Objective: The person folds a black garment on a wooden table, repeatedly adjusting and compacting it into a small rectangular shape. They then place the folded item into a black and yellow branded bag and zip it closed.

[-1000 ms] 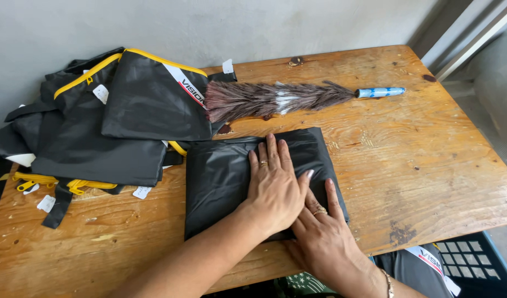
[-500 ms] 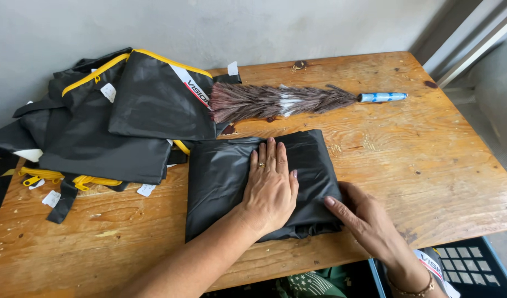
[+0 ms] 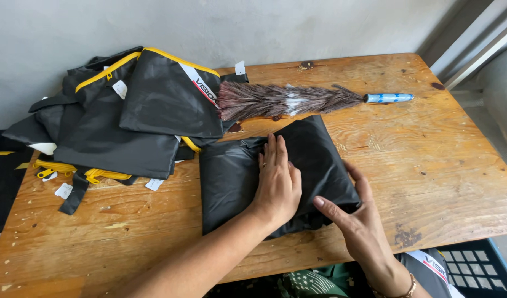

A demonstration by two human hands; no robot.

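The folded black cloth (image 3: 237, 182) lies near the front edge of the wooden table (image 3: 441, 160), and that cloth is the anchor here. The left hand (image 3: 276, 182) lies flat on the middle of it, palm down, fingers together and pointing away from the person. The right hand (image 3: 355, 221) sits at the cloth's near right corner, open, thumb stretched towards the left hand and fingers curled around the cloth's edge; whether it is gripping cannot be told. Just beyond the cloth lies a feather duster (image 3: 286, 100) with a blue handle. To the left of the cloth is a heap of black bags with yellow trim (image 3: 126, 116).
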